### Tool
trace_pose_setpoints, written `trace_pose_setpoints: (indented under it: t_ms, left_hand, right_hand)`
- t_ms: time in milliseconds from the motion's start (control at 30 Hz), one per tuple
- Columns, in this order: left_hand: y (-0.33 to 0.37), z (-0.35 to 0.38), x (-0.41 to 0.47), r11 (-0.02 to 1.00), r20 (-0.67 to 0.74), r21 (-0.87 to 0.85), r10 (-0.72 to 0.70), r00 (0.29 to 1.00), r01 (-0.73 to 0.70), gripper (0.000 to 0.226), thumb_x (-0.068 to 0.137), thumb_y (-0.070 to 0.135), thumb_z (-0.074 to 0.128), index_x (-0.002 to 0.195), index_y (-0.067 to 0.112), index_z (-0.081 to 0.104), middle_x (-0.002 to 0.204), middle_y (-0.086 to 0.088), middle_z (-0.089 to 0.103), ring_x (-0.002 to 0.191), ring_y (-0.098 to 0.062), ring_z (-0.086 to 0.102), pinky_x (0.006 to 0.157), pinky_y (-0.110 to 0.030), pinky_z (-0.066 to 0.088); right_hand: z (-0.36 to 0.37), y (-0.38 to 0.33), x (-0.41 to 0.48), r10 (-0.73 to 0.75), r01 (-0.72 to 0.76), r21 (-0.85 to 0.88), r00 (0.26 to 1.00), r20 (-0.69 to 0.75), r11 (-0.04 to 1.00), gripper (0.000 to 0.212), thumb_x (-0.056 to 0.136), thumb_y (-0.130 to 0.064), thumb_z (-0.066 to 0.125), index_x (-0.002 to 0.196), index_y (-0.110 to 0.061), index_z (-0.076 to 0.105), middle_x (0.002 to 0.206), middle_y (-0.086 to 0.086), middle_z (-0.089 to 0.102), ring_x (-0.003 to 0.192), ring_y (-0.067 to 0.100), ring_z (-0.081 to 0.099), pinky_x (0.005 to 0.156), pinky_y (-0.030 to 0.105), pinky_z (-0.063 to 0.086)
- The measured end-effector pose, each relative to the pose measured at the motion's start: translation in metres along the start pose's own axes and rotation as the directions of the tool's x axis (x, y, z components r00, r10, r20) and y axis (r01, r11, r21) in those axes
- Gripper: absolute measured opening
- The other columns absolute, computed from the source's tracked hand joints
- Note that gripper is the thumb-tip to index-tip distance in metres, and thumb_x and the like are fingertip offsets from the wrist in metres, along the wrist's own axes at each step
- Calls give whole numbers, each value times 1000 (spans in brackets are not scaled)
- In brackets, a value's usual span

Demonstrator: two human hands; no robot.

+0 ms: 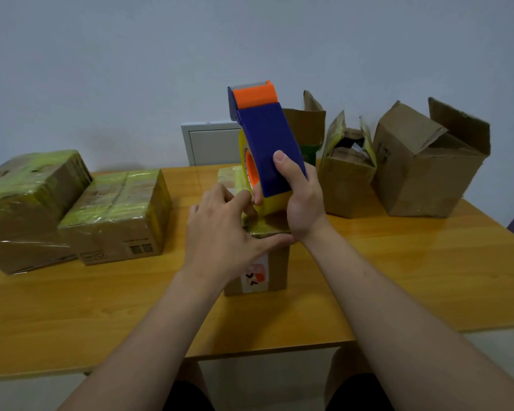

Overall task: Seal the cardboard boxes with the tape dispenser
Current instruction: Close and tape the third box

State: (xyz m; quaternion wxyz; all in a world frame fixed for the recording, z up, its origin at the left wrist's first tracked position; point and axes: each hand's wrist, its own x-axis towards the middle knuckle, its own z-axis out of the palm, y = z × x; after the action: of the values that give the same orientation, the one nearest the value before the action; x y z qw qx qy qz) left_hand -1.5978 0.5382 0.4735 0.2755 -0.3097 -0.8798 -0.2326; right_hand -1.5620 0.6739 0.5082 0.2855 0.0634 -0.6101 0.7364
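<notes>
The right hand grips the tape dispenser upright above the small box. The left hand, on that box, seemingly pinches the tape.

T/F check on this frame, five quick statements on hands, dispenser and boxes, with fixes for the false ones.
1. The right hand grips the tape dispenser. True.
2. The dispenser lies flat on the table. False: it is held upright at the top of the middle box, off the table.
3. The boxes on the right have flaps standing open. True.
4. The two boxes at the left carry no tape. False: the boxes on the left are wrapped in yellowish tape.
5. The left hand rests idle on the table. False: the left hand is on the middle box, fingers at the tape roll.
</notes>
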Motion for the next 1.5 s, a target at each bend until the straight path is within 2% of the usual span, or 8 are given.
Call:
trace_pose_setpoints:
  t_ms: [367,567,667,867,1067,1233,1367,1500]
  left_hand:
    - [35,16,-4,979,-130,122,-148,980,164,76,76,83,44,115,19,51,108,-2,53,100,-21,54,74,-36,48]
    - [26,14,-8,996,-185,2,-84,979,85,75,78,84,54,118,21,50,104,0,57,87,-14,53,64,-30,49]
    - [2,12,-11,976,-234,-212,2,972,-53,70,87,81,48,118,20,56,104,4,62,86,-8,56,63,-23,47]
    - [-14,33,-15,625,-193,-756,-498,845,196,48,106,41,35,115,12,73,107,3,72,101,-11,66,81,-47,56]
    - [-19,46,-28,778,-347,-618,-401,848,115,53,110,44,28,116,13,71,98,1,73,84,-19,68,61,-43,52]
    - [-21,52,-35,693,-330,-719,-410,851,55,52,110,29,23,119,5,69,113,-7,73,106,-28,69,80,-54,55]
    - [-17,36,-32,608,-170,-785,-389,905,114,45,108,26,24,120,5,63,114,-11,67,111,-31,63,91,-60,51]
    - [-7,5,-22,833,-185,-516,-338,923,202,34,93,21,41,120,23,60,116,10,59,112,-7,51,96,-38,47]
  right_hand:
    - [-17,-12,11,160,-159,-17,974,159,987,58,102,-43,50,128,9,55,92,20,63,88,33,61,90,48,52]
    - [-10,2,-3,22,-24,46,999,38,999,49,100,-31,49,102,17,58,76,22,59,70,37,56,75,47,50]
    - [-8,4,-5,-28,27,50,999,23,998,43,100,-29,47,100,13,60,68,19,60,62,34,57,67,42,51]
    - [1,11,-9,-107,109,36,993,-51,993,55,92,-38,56,106,15,58,78,21,60,64,34,58,64,40,52]
    - [3,16,-12,-117,122,43,988,-104,992,58,89,-42,56,109,13,58,83,23,60,68,34,60,64,36,55]
    - [5,17,-12,-146,151,37,983,-113,988,60,92,-40,55,114,16,56,84,24,61,64,31,62,66,40,56]
    - [7,15,-15,-135,143,54,983,-125,988,61,91,-41,55,116,14,56,82,22,62,64,28,63,66,39,56]
    - [9,11,-17,-132,146,92,982,-138,985,61,92,-42,55,115,15,57,74,20,62,61,31,62,64,39,56]
